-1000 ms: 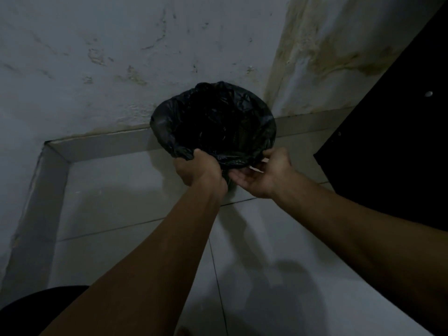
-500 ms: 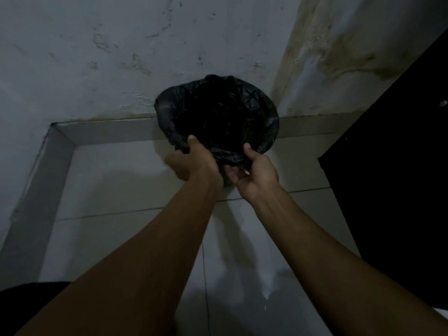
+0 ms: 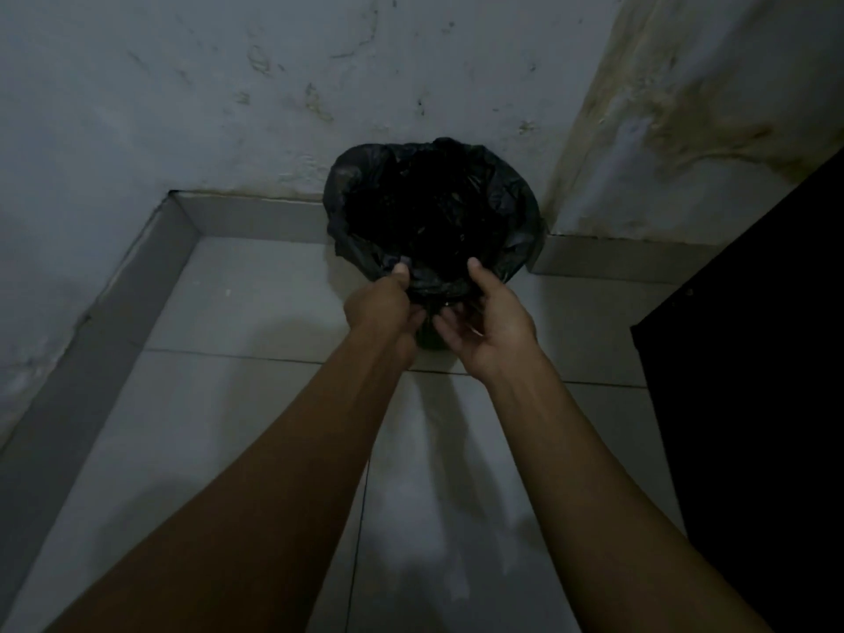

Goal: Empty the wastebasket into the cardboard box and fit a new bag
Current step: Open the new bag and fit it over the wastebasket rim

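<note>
Your right hand has closed in from its open reach 1 second ago; both thumbs now hook the bag at the wastebasket's near rim, left hand pinching plastic. Fitting looks nearly finished, against the wall.

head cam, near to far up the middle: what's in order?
Forearms → left hand and right hand side by side, pinching the near rim → black bag lining the wastebasket → skirting → stained wall.
</note>
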### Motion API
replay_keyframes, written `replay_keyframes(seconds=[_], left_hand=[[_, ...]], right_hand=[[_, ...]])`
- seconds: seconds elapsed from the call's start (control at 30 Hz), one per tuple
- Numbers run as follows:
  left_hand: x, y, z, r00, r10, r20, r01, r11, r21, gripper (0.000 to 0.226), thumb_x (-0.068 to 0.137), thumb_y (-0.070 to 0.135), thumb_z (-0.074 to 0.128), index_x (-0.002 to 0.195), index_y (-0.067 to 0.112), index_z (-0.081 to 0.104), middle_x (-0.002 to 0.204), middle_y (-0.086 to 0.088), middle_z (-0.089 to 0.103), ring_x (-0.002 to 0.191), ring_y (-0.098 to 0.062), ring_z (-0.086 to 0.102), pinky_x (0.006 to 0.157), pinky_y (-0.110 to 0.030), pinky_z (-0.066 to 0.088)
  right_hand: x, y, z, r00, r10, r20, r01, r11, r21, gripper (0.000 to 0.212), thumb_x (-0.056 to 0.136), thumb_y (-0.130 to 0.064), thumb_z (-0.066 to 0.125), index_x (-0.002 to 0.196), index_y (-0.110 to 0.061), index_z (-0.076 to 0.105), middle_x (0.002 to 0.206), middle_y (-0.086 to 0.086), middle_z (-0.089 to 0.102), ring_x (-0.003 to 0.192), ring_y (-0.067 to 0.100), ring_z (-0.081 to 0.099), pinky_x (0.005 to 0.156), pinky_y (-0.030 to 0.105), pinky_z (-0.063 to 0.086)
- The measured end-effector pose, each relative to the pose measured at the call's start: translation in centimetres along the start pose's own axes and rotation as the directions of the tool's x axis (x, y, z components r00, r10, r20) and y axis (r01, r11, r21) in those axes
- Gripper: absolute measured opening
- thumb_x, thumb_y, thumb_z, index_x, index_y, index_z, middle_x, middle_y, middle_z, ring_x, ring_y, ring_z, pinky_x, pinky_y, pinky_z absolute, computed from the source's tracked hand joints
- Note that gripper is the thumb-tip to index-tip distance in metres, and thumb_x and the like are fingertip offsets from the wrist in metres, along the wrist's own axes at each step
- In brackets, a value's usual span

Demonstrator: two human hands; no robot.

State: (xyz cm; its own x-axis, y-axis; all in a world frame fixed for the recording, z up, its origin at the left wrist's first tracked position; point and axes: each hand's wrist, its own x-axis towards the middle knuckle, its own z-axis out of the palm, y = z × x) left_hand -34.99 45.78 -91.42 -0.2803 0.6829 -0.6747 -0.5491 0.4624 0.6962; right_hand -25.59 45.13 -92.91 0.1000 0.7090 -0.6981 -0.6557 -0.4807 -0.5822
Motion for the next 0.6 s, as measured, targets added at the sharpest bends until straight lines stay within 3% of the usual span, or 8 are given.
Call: replay_keyframes(seconds=[0.13,0.37,0.43,0.5,0.6], left_hand=[[0.0,0.3,-0.6,0.999,0.003,0.04,-0.003,1.0,0.009,0.017,0.095,0.018,0.056,0.111,0.01,0.057,0.106,-0.012,0.061,0.078,-0.021,0.059,0.061,-0.029,0.053],[0.6,1.7,-1.6,0.992,-0.033,0.124,0.043,0.996,-0.077,0.008,0.097,0.012,0.051,0.095,0.007,0.058,0.112,-0.018,0.057,0.085,-0.027,0.06,0.071,-0.038,0.052],[0.9,1.8,-1.7,0.988,-0.034,0.151,0.056,0.988,-0.145,0.012,0.097,0.014,0.052,0.1,0.005,0.059,0.109,-0.018,0.057,0.083,-0.026,0.059,0.077,-0.039,0.051],[1.2,1.5,-1.8,0.984,-0.034,0.175,0.072,0.975,-0.212,0.026,0.096,0.019,0.054,0.118,0.005,0.057,0.101,-0.015,0.059,0.083,-0.026,0.059,0.082,-0.038,0.05],[1.4,1.0,-2.2,0.982,-0.055,0.183,0.108,0.95,-0.294,0.028,0.094,0.025,0.058,0.116,0.009,0.057,0.093,-0.009,0.059,0.084,-0.024,0.057,0.084,-0.036,0.048]], right_hand=[[0.3,-1.0,-0.8,0.999,-0.021,0.031,0.016,0.988,0.155,0.038,0.085,-0.028,0.069,0.116,-0.007,0.064,0.101,0.011,0.064,0.089,0.024,0.063,0.08,0.037,0.057],[0.0,-1.8,-1.0,0.995,0.016,0.096,-0.042,0.961,0.272,0.013,0.09,-0.016,0.064,0.094,-0.004,0.062,0.088,0.01,0.058,0.083,0.023,0.059,0.083,0.037,0.053],[-0.1,-1.4,-0.6,0.994,0.003,0.107,-0.036,0.951,0.307,0.019,0.092,-0.014,0.061,0.107,-0.003,0.06,0.093,0.011,0.058,0.086,0.024,0.058,0.08,0.037,0.053],[-0.1,-0.8,-0.4,0.993,-0.011,0.119,-0.03,0.942,0.335,0.022,0.094,-0.013,0.058,0.116,-0.008,0.059,0.1,0.009,0.058,0.089,0.025,0.057,0.073,0.037,0.053],[-0.2,-0.1,-0.5,0.988,0.006,0.152,-0.057,0.942,0.332,0.008,0.095,-0.013,0.056,0.101,-0.014,0.061,0.104,0.007,0.057,0.09,0.025,0.056,0.075,0.038,0.051]])
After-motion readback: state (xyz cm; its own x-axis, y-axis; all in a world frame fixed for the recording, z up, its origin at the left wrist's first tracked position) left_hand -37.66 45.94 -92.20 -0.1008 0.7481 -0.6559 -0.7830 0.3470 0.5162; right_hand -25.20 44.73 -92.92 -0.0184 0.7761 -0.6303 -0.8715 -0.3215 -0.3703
